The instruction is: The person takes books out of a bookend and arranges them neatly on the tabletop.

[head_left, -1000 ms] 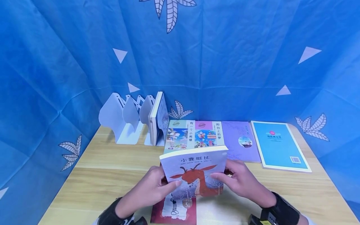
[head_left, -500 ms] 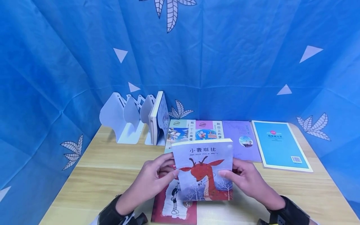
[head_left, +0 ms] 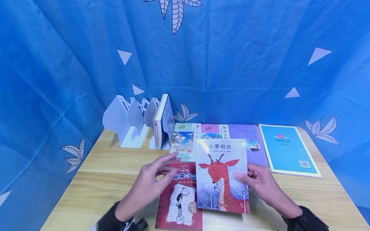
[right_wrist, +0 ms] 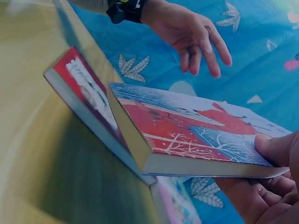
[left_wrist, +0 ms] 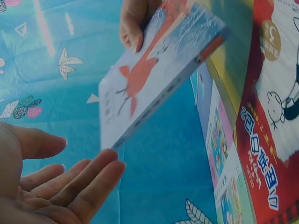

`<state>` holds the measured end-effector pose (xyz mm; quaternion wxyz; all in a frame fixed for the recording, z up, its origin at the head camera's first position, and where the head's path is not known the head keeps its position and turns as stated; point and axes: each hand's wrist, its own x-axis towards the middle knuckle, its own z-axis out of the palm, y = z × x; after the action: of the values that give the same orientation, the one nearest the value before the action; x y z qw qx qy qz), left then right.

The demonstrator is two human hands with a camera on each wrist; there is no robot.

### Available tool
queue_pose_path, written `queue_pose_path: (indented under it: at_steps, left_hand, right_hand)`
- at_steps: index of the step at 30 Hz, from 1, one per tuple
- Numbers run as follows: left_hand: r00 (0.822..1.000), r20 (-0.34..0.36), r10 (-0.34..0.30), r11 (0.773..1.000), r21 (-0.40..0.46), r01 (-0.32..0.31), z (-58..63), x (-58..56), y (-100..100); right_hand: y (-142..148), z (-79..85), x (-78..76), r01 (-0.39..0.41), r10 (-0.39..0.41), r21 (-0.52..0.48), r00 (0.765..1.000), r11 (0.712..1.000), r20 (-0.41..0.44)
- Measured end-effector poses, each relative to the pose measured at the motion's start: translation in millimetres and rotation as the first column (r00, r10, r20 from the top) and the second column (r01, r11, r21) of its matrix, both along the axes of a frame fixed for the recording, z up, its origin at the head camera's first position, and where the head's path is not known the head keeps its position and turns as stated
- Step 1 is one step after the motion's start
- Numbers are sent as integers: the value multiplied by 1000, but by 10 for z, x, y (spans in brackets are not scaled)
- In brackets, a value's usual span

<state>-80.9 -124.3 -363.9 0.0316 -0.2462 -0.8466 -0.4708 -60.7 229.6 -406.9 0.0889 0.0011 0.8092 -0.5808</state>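
Blue cloth [head_left: 248, 48] printed with white leaves and triangles hangs behind and beside my bench [head_left: 98, 179], which has a pale wood grain. At the back left stands a white folding rack [head_left: 114, 118], with books [head_left: 159, 125] upright at its right end. A turquoise book [head_left: 289, 147] lies flat at the far right; beside it lies a purple book [head_left: 242, 150], then a pink-topped book [head_left: 215, 130] and a green-topped book [head_left: 183, 141] nearest the rack. Closer to me, a red book [head_left: 180, 195] with a cartoon child lies face up. The deer book [head_left: 216, 183] is held up over the bench, tilted, its front cover towards me, and from my head it hides the red book's right edge. My right hand [head_left: 261, 181] pinches its right edge, thumb on the cover and fingers underneath. My left hand [head_left: 150, 178] is spread above the red book's left side, apart from the deer book, holding nothing. Each wrist wears a black band [head_left: 306, 219].
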Motion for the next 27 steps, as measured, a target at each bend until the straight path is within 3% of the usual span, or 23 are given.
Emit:
queue_pose_path:
  at_steps: [7, 10, 15, 23, 27]
  left_hand:
    - [997, -70, 19, 994, -102, -26, -8, -13, -124]
    - [995, -99, 22, 994, -109, -32, -15, -16, -164]
    - [995, -92, 36, 992, -115, -46, -31, -13, -205]
    - [994, -81, 66, 987, -139, -77, -59, 4, -215]
    - [994, -77, 81, 985, -147, -92, -69, 18, -227]
  right_hand:
    - [81, -138, 23, -26, 36, -113, 996, 993, 79]
    - [115, -195, 48, -37, 48, -100, 992, 994, 115]
    - [163, -288, 89, -46, 57, -67, 982, 997, 179]
    - [195, -429, 163, -70, 81, -61, 975, 996, 207]
    - [198, -525, 210, -74, 106, -132, 962, 988, 250]
